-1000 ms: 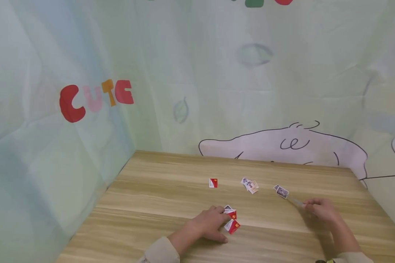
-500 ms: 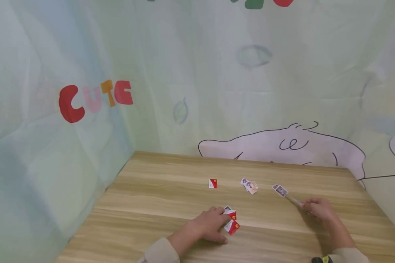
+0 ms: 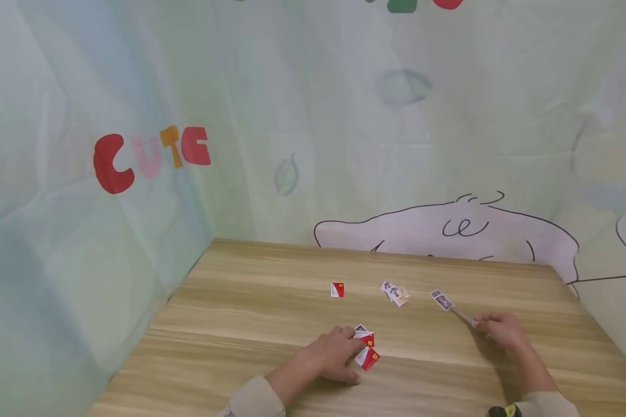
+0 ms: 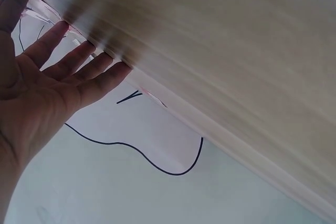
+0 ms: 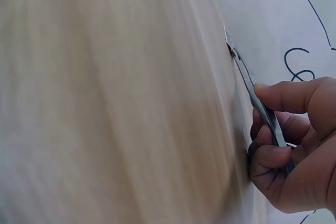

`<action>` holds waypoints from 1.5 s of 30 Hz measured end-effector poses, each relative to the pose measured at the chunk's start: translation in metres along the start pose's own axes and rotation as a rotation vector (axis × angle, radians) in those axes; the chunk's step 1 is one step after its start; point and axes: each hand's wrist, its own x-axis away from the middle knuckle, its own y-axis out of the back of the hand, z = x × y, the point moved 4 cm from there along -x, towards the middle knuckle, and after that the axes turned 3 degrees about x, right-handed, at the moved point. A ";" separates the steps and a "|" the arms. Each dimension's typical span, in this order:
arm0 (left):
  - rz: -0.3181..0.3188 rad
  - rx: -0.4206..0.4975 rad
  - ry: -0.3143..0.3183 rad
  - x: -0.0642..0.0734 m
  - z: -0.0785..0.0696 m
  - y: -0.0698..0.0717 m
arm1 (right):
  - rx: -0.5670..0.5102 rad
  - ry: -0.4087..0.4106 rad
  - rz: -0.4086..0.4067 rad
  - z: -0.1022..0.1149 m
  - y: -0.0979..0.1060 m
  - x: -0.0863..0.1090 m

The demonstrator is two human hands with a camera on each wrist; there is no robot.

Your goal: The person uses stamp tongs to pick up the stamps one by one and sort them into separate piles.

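My right hand pinches a pair of metal tweezers between thumb and fingers. The tweezers' tips meet the near edge of a small dark picture card, which overlaps another card behind it. My left hand rests on the table with fingers extended, its fingertips at a few small cards. Among those, a red-and-white card shows beside the index finger, and others are partly covered by the fingers. In the left wrist view, the left hand's fingers are spread and touch the tabletop.
On the wood-grain table, a single red-and-white card lies farther back. An overlapping pile of pale picture cards lies between it and the dark cards. A printed fabric backdrop stands along the table's left and back edges.
The tweezers' tips have come to the dark picture card, which has shifted slightly left and turned, showing more of the card behind. My left hand has stayed in place.
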 end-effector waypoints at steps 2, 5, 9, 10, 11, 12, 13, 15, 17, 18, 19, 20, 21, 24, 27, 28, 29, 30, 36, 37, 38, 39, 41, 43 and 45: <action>0.000 0.001 0.001 0.000 0.000 -0.001 | 0.007 0.002 0.004 0.000 0.000 0.000; -0.002 0.000 -0.001 0.000 0.001 -0.003 | 0.015 -0.004 0.016 0.000 -0.001 0.000; -0.009 -0.002 0.008 0.000 0.003 -0.003 | 0.032 0.002 0.032 0.003 0.000 0.000; -0.010 -0.003 0.009 0.000 0.003 -0.002 | 0.038 0.003 0.034 0.004 0.000 0.000; -0.012 -0.002 0.010 0.000 0.003 -0.001 | 0.040 0.002 0.036 0.004 0.001 0.000; -0.013 -0.002 0.011 0.000 0.003 0.000 | 0.042 0.004 0.039 0.004 0.001 0.000; -0.012 -0.004 0.009 0.000 0.003 0.000 | 0.043 0.004 0.040 0.004 0.002 0.000; -0.010 -0.004 0.001 0.000 0.003 0.002 | 0.045 0.006 0.040 0.003 0.003 0.001; -0.008 -0.007 -0.005 0.000 0.002 0.002 | 0.046 0.017 0.042 0.002 0.004 0.003; -0.007 -0.010 -0.007 0.000 0.002 0.001 | 0.052 0.028 0.042 0.001 0.005 0.004; -0.006 -0.013 -0.008 0.000 0.001 0.001 | 0.053 0.035 0.043 0.000 0.005 0.005; -0.006 -0.014 -0.008 0.000 0.001 0.001 | 0.055 0.050 0.046 -0.001 0.006 0.006; -0.006 -0.016 -0.009 0.000 0.001 0.001 | 0.052 0.053 0.046 -0.002 0.007 0.008; -0.007 -0.017 -0.010 0.000 0.000 0.000 | 0.038 0.073 0.047 -0.006 0.009 0.011; -0.007 -0.015 -0.012 -0.001 -0.001 0.000 | 0.006 0.079 0.047 -0.008 0.011 0.014; -0.007 -0.015 -0.013 -0.001 -0.001 0.000 | -0.002 0.087 0.050 -0.009 0.011 0.015; -0.007 -0.015 -0.013 -0.001 0.000 -0.001 | -0.008 0.085 0.048 -0.009 0.012 0.017; -0.006 -0.014 -0.012 -0.001 0.000 -0.001 | -0.012 0.084 0.050 -0.009 0.012 0.018; 0.001 0.003 -0.003 -0.001 0.001 0.000 | 0.000 0.055 0.030 -0.003 0.013 0.029; 0.001 0.003 -0.002 -0.001 0.001 0.000 | 0.002 0.053 0.026 -0.001 0.013 0.030; 0.001 0.002 -0.001 -0.001 0.001 0.000 | 0.002 0.055 0.024 0.000 0.012 0.032; 0.002 0.003 -0.001 -0.001 0.002 0.000 | 0.002 0.055 0.019 0.001 0.011 0.033; 0.002 0.009 0.003 -0.001 0.002 -0.001 | -0.003 0.056 0.012 0.004 0.009 0.036; 0.002 0.013 0.005 -0.001 0.003 -0.001 | -0.005 0.077 0.004 0.006 0.005 0.037; 0.003 0.020 0.003 0.000 0.002 -0.001 | -0.014 0.098 0.001 0.009 0.001 0.039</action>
